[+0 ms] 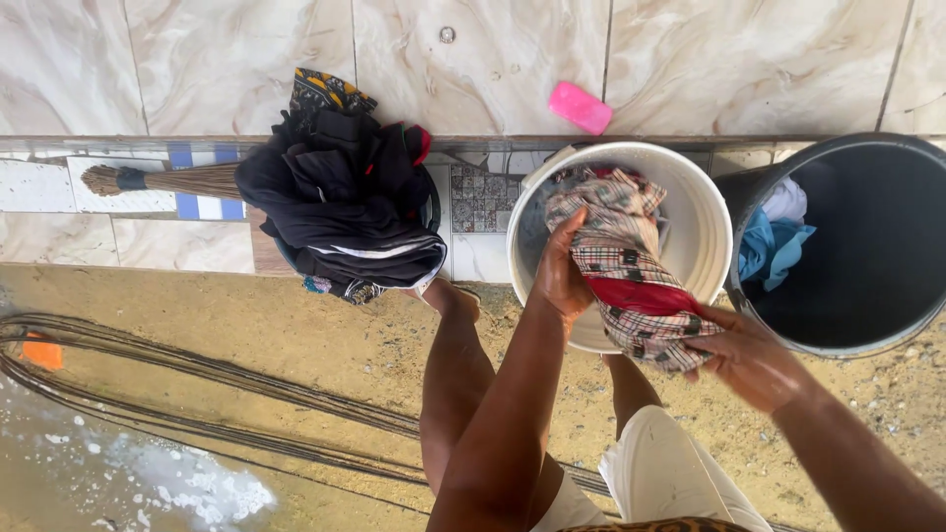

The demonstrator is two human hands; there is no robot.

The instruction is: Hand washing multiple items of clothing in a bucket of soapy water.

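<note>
A twisted plaid cloth point(623, 258) in cream, red and black hangs over the white bucket point(708, 229). My left hand point(562, 274) grips its upper part over the bucket's near rim. My right hand point(741, 357) grips its lower end, just outside the bucket toward me. The cloth is wrung into a thick rope between both hands. More of the same cloth lies inside the bucket.
A dark grey bucket point(867, 246) at the right holds blue and white cloth point(774, 236). A heap of dark clothes point(340, 197) fills a basin at the left. A pink soap bar point(579, 106) lies on the tiles. A broom point(158, 180) and cables point(197, 394) lie left.
</note>
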